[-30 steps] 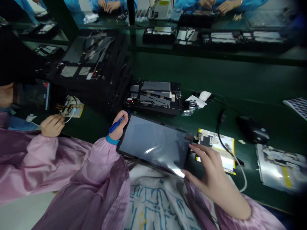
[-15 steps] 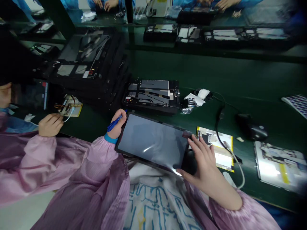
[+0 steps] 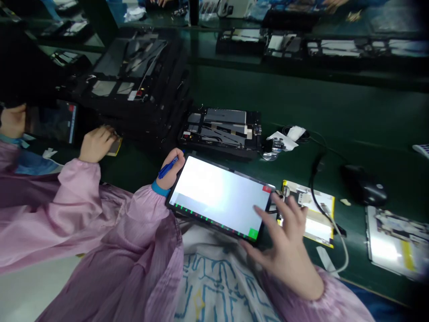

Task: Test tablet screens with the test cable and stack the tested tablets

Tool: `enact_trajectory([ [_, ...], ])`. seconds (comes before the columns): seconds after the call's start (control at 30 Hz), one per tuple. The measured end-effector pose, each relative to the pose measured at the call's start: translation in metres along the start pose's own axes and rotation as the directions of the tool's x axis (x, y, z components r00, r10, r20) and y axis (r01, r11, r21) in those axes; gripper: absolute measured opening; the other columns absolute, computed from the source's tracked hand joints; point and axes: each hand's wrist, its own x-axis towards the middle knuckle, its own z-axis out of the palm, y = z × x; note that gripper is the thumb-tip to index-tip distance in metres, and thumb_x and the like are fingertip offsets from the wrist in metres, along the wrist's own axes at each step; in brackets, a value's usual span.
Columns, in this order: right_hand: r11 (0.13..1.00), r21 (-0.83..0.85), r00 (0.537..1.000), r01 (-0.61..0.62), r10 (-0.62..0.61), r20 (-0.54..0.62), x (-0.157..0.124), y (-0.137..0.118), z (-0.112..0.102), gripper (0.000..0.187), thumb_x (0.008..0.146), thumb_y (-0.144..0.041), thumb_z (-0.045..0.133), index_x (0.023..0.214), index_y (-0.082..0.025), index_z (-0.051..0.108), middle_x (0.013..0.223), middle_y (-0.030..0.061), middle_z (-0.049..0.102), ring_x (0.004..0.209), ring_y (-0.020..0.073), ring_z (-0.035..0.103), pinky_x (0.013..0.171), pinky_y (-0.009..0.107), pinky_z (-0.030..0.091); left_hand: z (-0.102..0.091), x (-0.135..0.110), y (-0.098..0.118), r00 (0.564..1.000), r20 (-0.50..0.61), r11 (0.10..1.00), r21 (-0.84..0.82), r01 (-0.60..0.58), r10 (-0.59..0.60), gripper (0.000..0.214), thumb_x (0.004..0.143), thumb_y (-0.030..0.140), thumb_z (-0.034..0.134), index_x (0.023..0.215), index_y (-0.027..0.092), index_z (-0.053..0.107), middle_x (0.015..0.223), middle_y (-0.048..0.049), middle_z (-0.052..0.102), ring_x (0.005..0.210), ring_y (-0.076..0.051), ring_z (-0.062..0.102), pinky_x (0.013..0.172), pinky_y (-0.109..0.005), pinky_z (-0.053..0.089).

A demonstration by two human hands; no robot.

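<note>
A tablet (image 3: 217, 192) rests tilted at the table's front edge, its screen lit white with green marks along the lower edge and a red mark at the upper right. My left hand (image 3: 170, 172) grips the tablet's left edge and also holds a blue pen (image 3: 167, 167). My right hand (image 3: 284, 237) hovers at the tablet's right end, fingers spread, one fingertip touching the screen near its right side.
A co-worker's hand (image 3: 95, 143) in a pink sleeve rests at the left by a stack of black trays (image 3: 134, 89). An opened tablet back (image 3: 221, 129), a yellow-edged board (image 3: 310, 210) with a cable, a black mouse (image 3: 363, 188) and another board (image 3: 395, 241) lie on the green table.
The tablet screen has gone from dark to lit white. My right hand slid from gripping the right edge onto the screen. The co-worker's hand moved up toward the trays.
</note>
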Motion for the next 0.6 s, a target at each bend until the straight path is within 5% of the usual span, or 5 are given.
enact_trajectory([
  [0.13, 0.989, -0.056, 0.989, 0.139, -0.135, 0.068, 0.000, -0.018, 0.014, 0.046, 0.080, -0.027, 0.064, 0.124, -0.030, 0.050, 0.140, 0.0123, 0.044, 0.138, 0.0409, 0.024, 0.104, 0.074, 0.018, -0.003, 0.000, -0.003, 0.997, 0.079, 1.000, -0.002, -0.005, 0.005, 0.038, 0.083, 0.056, 0.053, 0.073, 0.021, 0.043, 0.063, 0.0024, 0.034, 0.059, -0.014, 0.034, 0.055, -0.028, 0.029],
  [0.6, 0.995, 0.070, 0.998, 0.070, -0.069, -0.013, 0.004, -0.028, 0.025, 0.015, 0.085, -0.029, 0.060, 0.099, -0.023, 0.063, 0.129, 0.0104, 0.055, 0.136, 0.0339, 0.030, 0.108, 0.069, 0.015, -0.003, 0.001, -0.003, 0.995, 0.098, 0.999, 0.039, 0.010, -0.014, 0.034, 0.086, 0.051, 0.051, 0.074, 0.020, 0.041, 0.064, 0.0035, 0.034, 0.059, -0.012, 0.033, 0.056, -0.027, 0.030],
])
